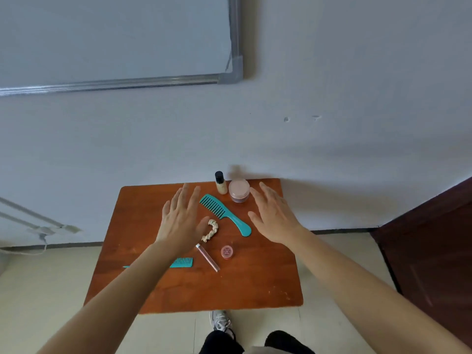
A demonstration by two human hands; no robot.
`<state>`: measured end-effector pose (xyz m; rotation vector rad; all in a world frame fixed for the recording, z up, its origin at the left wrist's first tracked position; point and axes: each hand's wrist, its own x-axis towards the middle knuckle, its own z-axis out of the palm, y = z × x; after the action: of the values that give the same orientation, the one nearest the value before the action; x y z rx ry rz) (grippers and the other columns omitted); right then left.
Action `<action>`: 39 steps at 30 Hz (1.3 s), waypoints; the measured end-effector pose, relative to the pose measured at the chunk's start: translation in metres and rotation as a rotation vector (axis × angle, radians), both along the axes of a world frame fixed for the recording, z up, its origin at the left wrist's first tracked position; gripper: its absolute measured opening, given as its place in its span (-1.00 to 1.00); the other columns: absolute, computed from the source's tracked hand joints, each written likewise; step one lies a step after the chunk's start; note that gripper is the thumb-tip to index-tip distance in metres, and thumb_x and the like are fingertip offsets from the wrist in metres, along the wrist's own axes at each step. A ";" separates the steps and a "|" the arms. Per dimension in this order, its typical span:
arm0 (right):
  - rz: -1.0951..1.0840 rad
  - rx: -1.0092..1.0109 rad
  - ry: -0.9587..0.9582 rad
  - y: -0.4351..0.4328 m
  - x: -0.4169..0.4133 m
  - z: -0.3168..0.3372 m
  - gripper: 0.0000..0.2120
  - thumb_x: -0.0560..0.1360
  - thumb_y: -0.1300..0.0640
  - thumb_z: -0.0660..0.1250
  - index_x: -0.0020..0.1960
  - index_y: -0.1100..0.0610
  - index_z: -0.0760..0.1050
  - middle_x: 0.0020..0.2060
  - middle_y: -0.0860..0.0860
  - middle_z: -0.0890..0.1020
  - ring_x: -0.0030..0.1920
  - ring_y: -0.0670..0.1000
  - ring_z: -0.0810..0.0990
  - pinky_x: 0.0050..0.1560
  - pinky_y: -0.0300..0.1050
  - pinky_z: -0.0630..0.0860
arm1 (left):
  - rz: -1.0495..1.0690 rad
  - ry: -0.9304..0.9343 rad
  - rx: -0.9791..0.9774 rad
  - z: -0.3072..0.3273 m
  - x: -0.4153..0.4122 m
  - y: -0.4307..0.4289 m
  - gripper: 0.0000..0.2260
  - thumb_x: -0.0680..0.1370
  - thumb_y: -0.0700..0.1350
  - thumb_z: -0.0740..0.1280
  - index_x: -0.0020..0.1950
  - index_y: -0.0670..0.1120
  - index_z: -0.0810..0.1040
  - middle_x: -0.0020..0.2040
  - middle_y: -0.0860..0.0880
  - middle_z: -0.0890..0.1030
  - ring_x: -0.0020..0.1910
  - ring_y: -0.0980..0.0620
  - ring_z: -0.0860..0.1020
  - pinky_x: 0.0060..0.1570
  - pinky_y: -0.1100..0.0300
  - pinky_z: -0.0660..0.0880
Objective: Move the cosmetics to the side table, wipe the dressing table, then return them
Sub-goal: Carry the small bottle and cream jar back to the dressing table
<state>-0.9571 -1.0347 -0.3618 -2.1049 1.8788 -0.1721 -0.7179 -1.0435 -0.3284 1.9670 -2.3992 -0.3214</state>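
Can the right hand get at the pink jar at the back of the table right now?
Probably yes. The right hand is open and empty, close beside the pink jar, with nothing between them. The bottle stands on the jar's other side; the big comb lies off to the left.

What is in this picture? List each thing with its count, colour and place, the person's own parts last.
table: 1, reddish-brown, against the wall
large comb: 1, teal, table centre
small comb: 1, teal, front left, partly hidden
bottle: 1, cream, black cap, back edge
jar: 1, pink, right of the bottle
scrunchie: 1, pale, beside the large comb's handle
tube: 1, pinkish, front of the scrunchie
small pot: 1, pink, right of the tube
whiteboard: 1, white, wall upper left
left hand: 1, open, over the table's left
right hand: 1, open, near the jar
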 end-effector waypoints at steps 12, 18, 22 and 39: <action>-0.092 0.120 0.066 -0.082 0.027 -0.067 -0.35 0.63 -0.09 0.18 0.58 -0.09 -0.12 0.56 0.14 0.08 0.55 0.16 0.15 0.44 0.05 0.30 | -0.057 0.307 0.150 -0.078 -0.021 -0.122 -0.33 0.57 0.06 0.31 0.57 0.13 0.00 0.57 -0.03 0.12 0.53 -0.11 0.16 0.43 -0.07 0.28; -0.029 0.123 0.112 -0.096 0.025 -0.102 -0.32 0.62 -0.14 0.17 0.58 -0.16 -0.17 0.58 0.18 0.00 0.54 0.21 0.17 0.40 0.09 0.35 | -0.049 0.418 0.076 -0.115 -0.039 -0.134 -0.30 0.57 -0.06 0.34 0.56 0.18 -0.02 0.50 -0.04 0.31 0.42 -0.12 0.37 0.25 -0.07 0.50; -0.071 0.072 0.054 -0.067 0.013 -0.104 -0.39 0.59 -0.19 0.20 0.53 -0.12 0.02 0.57 0.18 0.08 0.49 0.20 0.28 0.35 0.06 0.41 | -0.025 0.513 0.107 -0.128 -0.043 -0.124 -0.34 0.56 -0.13 0.34 0.52 0.12 0.03 0.38 -0.07 0.43 0.07 -0.05 0.57 -0.05 0.14 0.59; -0.230 0.061 -0.198 -0.025 -0.011 -0.102 -0.48 0.41 0.03 0.52 0.27 0.03 0.34 0.25 0.01 0.43 0.14 0.02 0.54 0.01 -0.28 0.55 | -0.028 0.425 0.196 -0.113 -0.059 -0.083 -0.73 0.60 -0.15 0.31 0.25 0.02 0.34 0.14 -0.02 0.57 0.02 -0.03 0.61 0.03 0.16 0.58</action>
<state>-0.9680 -1.0598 -0.4639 -1.7580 1.9741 -0.3564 -0.7765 -1.1262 -0.4415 1.7101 -2.1881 -0.9043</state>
